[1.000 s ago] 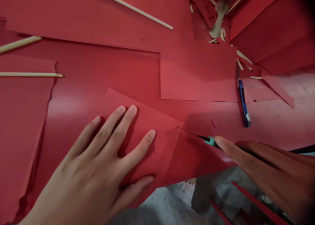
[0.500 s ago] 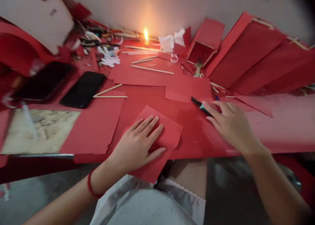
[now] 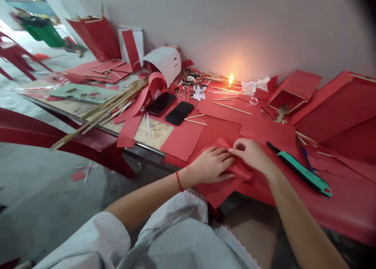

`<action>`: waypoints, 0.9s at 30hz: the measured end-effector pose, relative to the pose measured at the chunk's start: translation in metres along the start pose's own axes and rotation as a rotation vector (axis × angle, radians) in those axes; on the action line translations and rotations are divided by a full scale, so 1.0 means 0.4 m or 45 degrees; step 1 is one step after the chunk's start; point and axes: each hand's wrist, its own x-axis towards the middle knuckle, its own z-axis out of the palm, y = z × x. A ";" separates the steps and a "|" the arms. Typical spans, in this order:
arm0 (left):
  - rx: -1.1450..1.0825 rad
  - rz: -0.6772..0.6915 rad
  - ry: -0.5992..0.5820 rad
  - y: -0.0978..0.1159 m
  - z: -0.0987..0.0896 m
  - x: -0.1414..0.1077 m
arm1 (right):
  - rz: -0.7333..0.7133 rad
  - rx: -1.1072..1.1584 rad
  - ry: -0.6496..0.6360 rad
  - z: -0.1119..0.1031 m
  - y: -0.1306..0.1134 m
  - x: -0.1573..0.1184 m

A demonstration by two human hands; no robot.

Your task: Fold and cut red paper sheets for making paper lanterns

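Observation:
My left hand (image 3: pixel 209 165) lies flat, fingers stretched out, on a red sheet of paper (image 3: pixel 219 192) that hangs partly over the table's front edge. Thumb and fingers of my right hand (image 3: pixel 251 154) are pinched together at the paper's upper part, just beyond the left fingertips. The paper is lifted and creased between the hands. To the right of my right hand, a green and black utility knife (image 3: pixel 305 173) rests on the red table surface with its blade pointing up and left. A blue pen (image 3: pixel 307 159) lies beside it.
A lit flame (image 3: pixel 230 80) burns near the wall, among thin wooden sticks (image 3: pixel 232 107) and scraps. Two phones (image 3: pixel 179 113) lie left of centre. Red boxes (image 3: pixel 296 84) stand at right. Long bamboo strips (image 3: pixel 117 102) jut over the left edge above a red chair (image 3: pixel 96 147).
My right hand has let go of the utility knife, now lying on the table, and moved left to pinch the red paper. The view has swung left. My left hand stays on the paper.

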 end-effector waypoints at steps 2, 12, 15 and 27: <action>-0.092 -0.031 0.039 0.007 -0.008 -0.002 | -0.034 0.141 0.046 0.004 -0.013 -0.004; -0.916 -0.671 0.222 -0.153 -0.176 0.148 | -0.134 0.798 0.330 -0.076 -0.054 -0.021; -0.992 -0.565 -0.080 -0.195 -0.218 0.210 | -0.129 0.875 0.268 -0.104 -0.059 -0.011; -1.055 -0.329 -0.370 -0.224 -0.095 0.292 | -0.206 0.839 0.114 -0.086 0.010 0.074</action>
